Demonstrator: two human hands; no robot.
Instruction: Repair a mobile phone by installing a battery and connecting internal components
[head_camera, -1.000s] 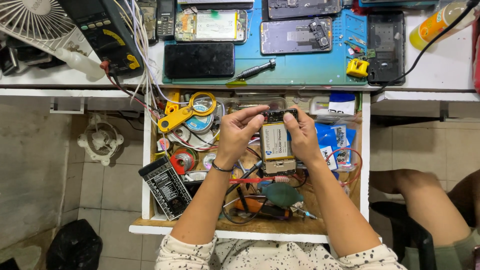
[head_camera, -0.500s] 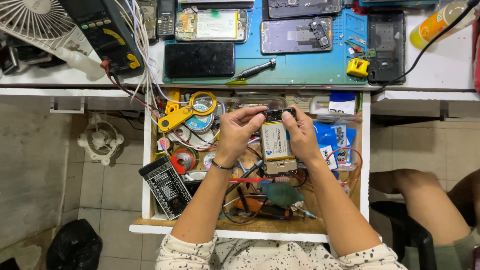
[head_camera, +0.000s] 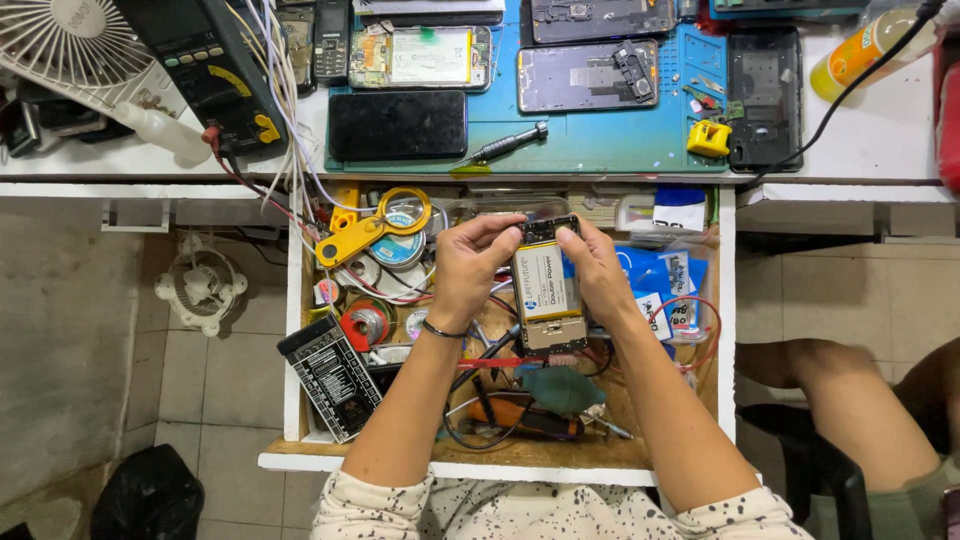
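- Tiled floor is seen down the left, and a white workbench (head_camera: 120, 165) with a blue mat (head_camera: 600, 150) runs across the top; below it an open drawer (head_camera: 292, 330) full of clutter is pulled out.
- Over that drawer an opened phone (head_camera: 547, 290) is held up, back cover off, battery and circuit board laid bare.
- Its long axis is kept running away from the body, the board end pointing towards the bench and slightly left, the lower end towards the lap.
- The left hand (head_camera: 468, 265) is pinched onto the top left corner, the right hand (head_camera: 598, 270) wrapped along the right edge; both are clamped on the phone.
- Work looks to be mid-way: the phone is already stripped open, the battery is still seated, nothing is closed up yet.
- Around it, a yellow magnifier (head_camera: 375, 225) is left to the left, a green air blower (head_camera: 560, 390) below, and a screwdriver (head_camera: 505, 145) and other opened phones are parked on the mat.
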